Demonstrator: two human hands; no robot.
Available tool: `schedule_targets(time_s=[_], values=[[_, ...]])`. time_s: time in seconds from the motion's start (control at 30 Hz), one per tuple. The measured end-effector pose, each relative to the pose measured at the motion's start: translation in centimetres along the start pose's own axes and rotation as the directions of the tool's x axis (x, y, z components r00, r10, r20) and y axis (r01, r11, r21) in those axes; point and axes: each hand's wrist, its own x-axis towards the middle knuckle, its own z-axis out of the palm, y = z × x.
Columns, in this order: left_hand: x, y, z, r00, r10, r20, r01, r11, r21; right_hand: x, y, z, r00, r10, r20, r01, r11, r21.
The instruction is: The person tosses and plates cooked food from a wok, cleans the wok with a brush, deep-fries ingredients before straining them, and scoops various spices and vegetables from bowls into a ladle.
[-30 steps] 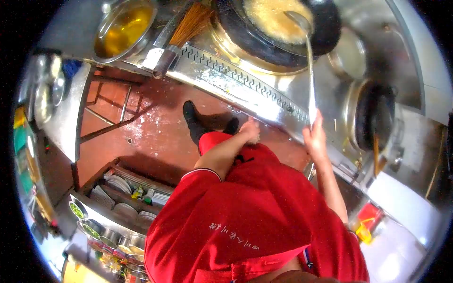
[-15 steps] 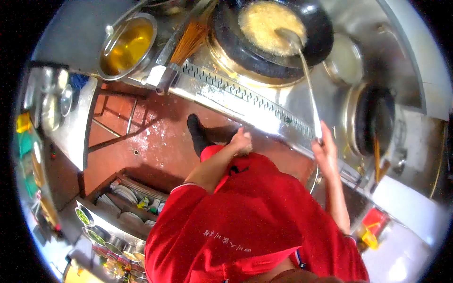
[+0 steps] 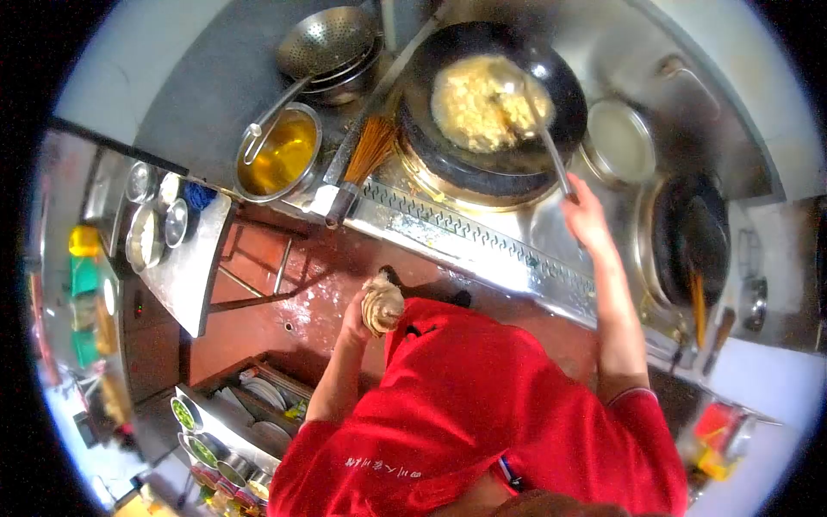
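Note:
My right hand (image 3: 587,212) is closed around the handle of a long metal ladle (image 3: 544,136). The ladle's bowl dips into pale yellow, lumpy food (image 3: 469,95) in a large black wok (image 3: 422,77) on the stove. Below the stove edge, my left hand (image 3: 356,315) grips a bunched beige-brown cloth (image 3: 382,307), held over the floor in front of my red shirt. The cloth hides part of the fingers.
Left of the wok are a bamboo brush (image 3: 372,148), a bowl of yellow oil (image 3: 284,164) and a perforated strainer (image 3: 323,43). On the right are a pot of cloudy liquid (image 3: 622,142) and a second black wok (image 3: 689,233). A side table (image 3: 194,276) stands at left.
My left hand has moved left and down in view, and the cloth now shows in it. My right hand has gone up towards the wok, and the ladle has shifted within the food.

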Motion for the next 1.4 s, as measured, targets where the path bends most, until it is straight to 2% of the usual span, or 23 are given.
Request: schedule_targets(time_s=[0.03, 0.07, 0.17, 0.2, 0.23, 0.27, 0.4, 0.5, 0.57, 0.6, 0.63, 0.67, 0.83, 0.9, 0.97, 1.0, 1.1, 1.17, 1.23, 1.3, 1.33, 1.37, 1.4], values=[[-0.9, 0.2, 0.6, 0.994, 0.041, 0.1, -0.028, 0.991, -0.133, 0.2, -1.1, 0.6, 0.996, 0.083, -0.027, -0.081, 0.994, 0.077], [-1.9, 0.4, 1.1, 0.977, 0.082, 0.199, -0.026, 0.964, -0.266, 1.1, -0.4, 1.5, 0.994, -0.013, -0.11, 0.014, 1.0, 0.004], [-4.0, 0.7, 4.3, 0.909, 0.294, 0.294, -0.182, 0.917, -0.355, 3.0, 2.7, 4.8, 0.946, -0.163, -0.282, 0.117, 0.978, -0.172], [-3.6, 1.1, 4.9, 0.86, 0.31, 0.406, -0.137, 0.906, -0.401, 2.4, 2.1, 5.6, 0.954, -0.152, -0.259, 0.123, 0.984, -0.125], [-3.1, 1.5, 5.5, 0.797, 0.32, 0.512, -0.081, 0.897, -0.435, 0.4, -1.0, 6.1, 0.987, 0.083, -0.136, -0.059, 0.983, 0.172], [-3.7, 2.2, 7.6, 0.75, 0.318, 0.58, -0.056, 0.905, -0.423, -0.6, -1.8, 6.8, 0.989, 0.145, -0.034, -0.128, 0.946, 0.299], [-3.2, 5.2, 9.2, 0.842, 0.312, 0.441, -0.171, 0.928, -0.33, -3.5, -3.2, 8.2, 0.96, 0.176, 0.217, -0.279, 0.637, 0.719], [-1.6, 8.3, 10.6, 0.869, 0.26, 0.421, -0.167, 0.955, -0.247, -6.8, -4.6, 7.4, 0.951, 0.171, 0.257, -0.306, 0.618, 0.724], [-1.1, 9.6, 11.0, 0.853, 0.287, 0.436, -0.322, 0.947, 0.007, -9.6, -5.4, 6.6, 0.969, 0.134, 0.207, -0.225, 0.827, 0.515], [-1.0, 10.2, 11.1, 0.821, 0.32, 0.472, -0.465, 0.855, 0.229, -10.7, -5.6, 6.5, 0.976, 0.114, 0.188, -0.181, 0.903, 0.389], [-2.1, 11.4, 12.5, 0.859, 0.217, 0.464, -0.26, 0.965, 0.03, -11.7, -5.5, 6.8, 0.984, 0.09, 0.153, -0.138, 0.93, 0.34], [-3.1, 12.5, 13.9, 0.886, 0.11, 0.451, -0.033, 0.984, -0.176, -12.5, -5.3, 7.2, 0.991, 0.065, 0.121, -0.097, 0.952, 0.289], [1.3, 14.6, 11.2, 0.845, -0.128, 0.519, 0.249, 0.953, -0.171, -10.5, -5.4, 10.7, 0.998, 0.058, 0.006, -0.058, 0.998, 0.03], [2.8, 15.1, 10.9, 0.767, -0.225, 0.601, 0.397, 0.902, -0.168, -9.7, -4.6, 11.2, 0.977, -0.174, -0.122, 0.142, 0.961, -0.238], [3.8, 15.7, 11.4, 0.654, -0.308, 0.691, 0.547, 0.824, -0.15, -9.9, -4.1, 11.5, 0.973, -0.102, -0.205, 0.055, 0.974, -0.219], [4.4, 15.6, 11.6, 0.696, -0.316, 0.644, 0.509, 0.85, -0.133, -10.5, -4.7, 11.5, 0.969, -0.06, -0.239, -0.012, 0.958, -0.288], [5.0, 15.9, 14.8, 0.626, -0.307, 0.717, 0.545, 0.829, -0.121, -12.7, 2.6, 13.8, 0.929, 0.048, -0.367, -0.122, 0.976, -0.181], [5.9, 15.2, 16.6, 0.749, -0.135, 0.648, 0.231, 0.971, -0.064, -14.3, 5.7, 15.3, 0.92, -0.131, -0.37, 0.022, 0.958, -0.286], [7.4, 14.6, 18.5, 0.861, -0.16, 0.483, 0.23, 0.969, -0.087, -15.2, 8.8, 16.2, 0.924, -0.051, -0.38, -0.047, 0.969, -0.244], [8.6, 14.4, 20.9, 0.877, -0.172, 0.449, 0.166, 0.985, 0.054, -14.9, 9.2, 15.4, 0.936, 0.009, -0.352, -0.083, 0.977, -0.194], [11.9, 13.1, 20.4, 0.851, -0.106, 0.515, 0.072, 0.994, 0.086, -14.2, 9.0, 14.7, 0.945, 0.037, -0.326, -0.096, 0.981, -0.166], [13.1, 12.3, 20.9, 0.86, -0.104, 0.499, 0.081, 0.994, 0.068, -12.7, 9.1, 13.6, 0.942, 0.038, -0.333, -0.082, 0.99, -0.119], [14.3, 11.6, 21.4, 0.87, -0.102, 0.483, 0.089, 0.995, 0.05, -10.8, 8.9, 12.0, 0.932, -0.064, -0.357, -0.009, 0.98, -0.199]])
